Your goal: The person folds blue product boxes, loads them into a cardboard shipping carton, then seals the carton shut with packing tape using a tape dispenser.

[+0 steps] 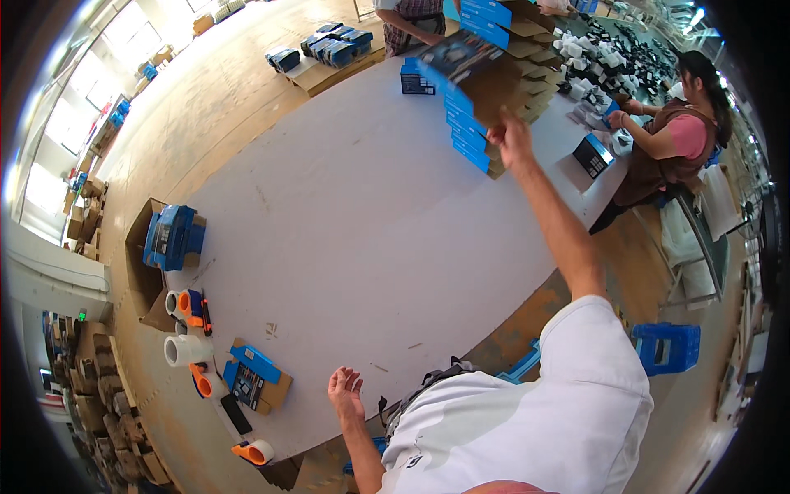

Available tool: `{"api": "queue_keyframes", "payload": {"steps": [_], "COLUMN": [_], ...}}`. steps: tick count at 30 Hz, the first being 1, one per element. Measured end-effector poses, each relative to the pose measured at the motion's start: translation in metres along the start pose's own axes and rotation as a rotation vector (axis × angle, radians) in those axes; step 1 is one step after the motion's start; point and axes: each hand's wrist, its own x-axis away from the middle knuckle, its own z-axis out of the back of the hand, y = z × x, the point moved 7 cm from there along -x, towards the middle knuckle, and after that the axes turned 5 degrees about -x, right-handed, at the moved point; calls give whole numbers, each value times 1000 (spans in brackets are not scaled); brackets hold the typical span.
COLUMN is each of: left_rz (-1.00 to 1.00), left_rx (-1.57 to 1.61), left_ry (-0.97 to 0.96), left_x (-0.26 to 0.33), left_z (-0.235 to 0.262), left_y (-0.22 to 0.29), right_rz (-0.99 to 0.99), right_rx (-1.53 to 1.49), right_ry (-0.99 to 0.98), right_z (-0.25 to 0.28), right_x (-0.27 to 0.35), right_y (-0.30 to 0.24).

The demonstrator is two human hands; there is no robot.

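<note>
My right hand (512,142) reaches to the far side of the table, its fingers closed on the edge of an unfolded cardboard box (496,92). The box has a brown inner face and a dark, blue-edged printed face, and it looks smeared by motion. Under and beside it rises a stack of flat blue and brown boxes (469,146). Near the table's front edge, my left hand (346,395) hovers with loosely bent fingers and nothing in them. To its left lies a partly folded blue and brown box (257,377).
Tape dispensers (200,380), white rolls (188,350) and a black phone (235,414) line the left edge of the white table (346,239). A carton (148,272) stands there, blue boxes (174,239) by it. A co-worker (687,136) handles things at right; another person (411,25) stands at the far side.
</note>
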Motion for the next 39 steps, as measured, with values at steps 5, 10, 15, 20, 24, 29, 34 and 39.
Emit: {"api": "queue_keyframes", "payload": {"steps": [5, 10, 15, 20, 24, 29, 34, 39], "left_rz": [-7, 17, 46, -137, -403, -364, -74, 64], "left_rx": [16, -5, -59, -138, -506, -804, -956, -980], "left_ry": [14, 56, 66, 197, 649, 961, 1128, 1073], "left_x": [1, 9, 4, -22, -27, -32, -75, -108], "left_z": [-5, -1, 14, 32, 124, 246, 289, 283], "left_y": [0, -4, -14, 15, 62, 102, 117, 132], "right_rz": [-18, -262, -102, -223, -250, -748, -965, -966], "right_rx": [150, 159, -164, 291, 740, 790, 830, 985], "right_ry": [122, 184, -188, 50, -400, -618, -817, -782], "right_z": [22, 70, 140, 223, 189, 77, 60, 128], "right_x": [-87, -127, -196, -153, 28, 302, 399, 362], "right_y": [-31, 17, 27, 25, 161, 236, 230, 259]}}
